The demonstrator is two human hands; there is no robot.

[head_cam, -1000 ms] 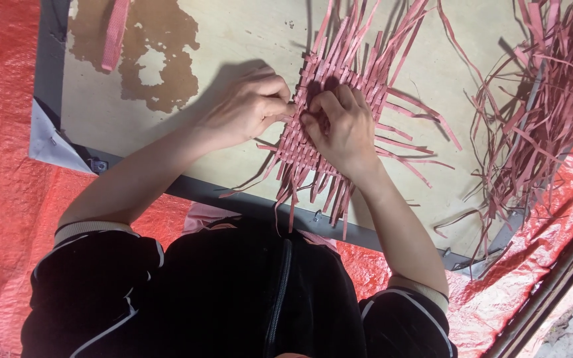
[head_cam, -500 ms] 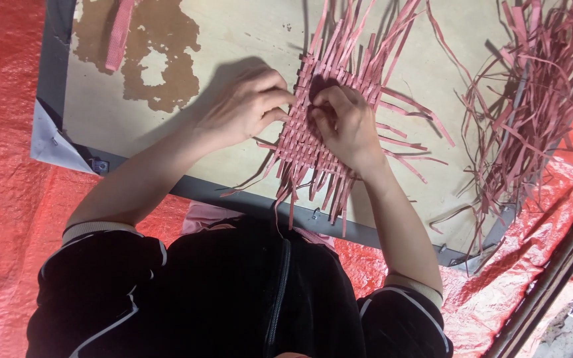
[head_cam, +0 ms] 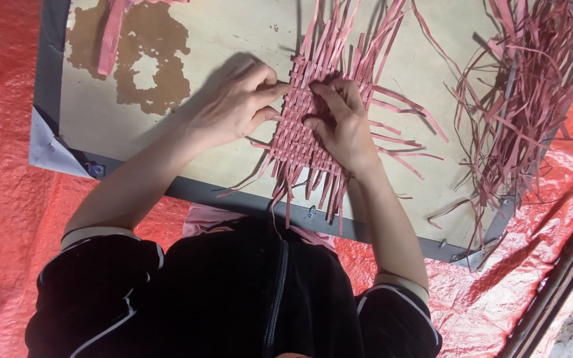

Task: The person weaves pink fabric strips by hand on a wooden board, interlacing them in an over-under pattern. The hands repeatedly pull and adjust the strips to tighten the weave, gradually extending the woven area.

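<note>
A half-woven mat of pink flat strips lies on a pale wooden board, loose strip ends fanning out at its top, bottom and right. My left hand rests at the mat's left edge, thumb and fingers pinched on a strip end there. Over the middle of the mat sits my right hand, its fingers curled down and gripping the woven strips. The two hands almost touch near the mat's upper part. My black sleeves and jacket fill the bottom of the view.
A loose heap of long pink strips lies on the board's right side, spilling over its edge. A folded pink band lies at top left by a brown stain. The grey board frame sits on red tarp. A dark bar runs at bottom right.
Both hands stay on the mat and shift only slightly; the fingers of my right hand have worked a little along the weave. The view has moved a bit.
</note>
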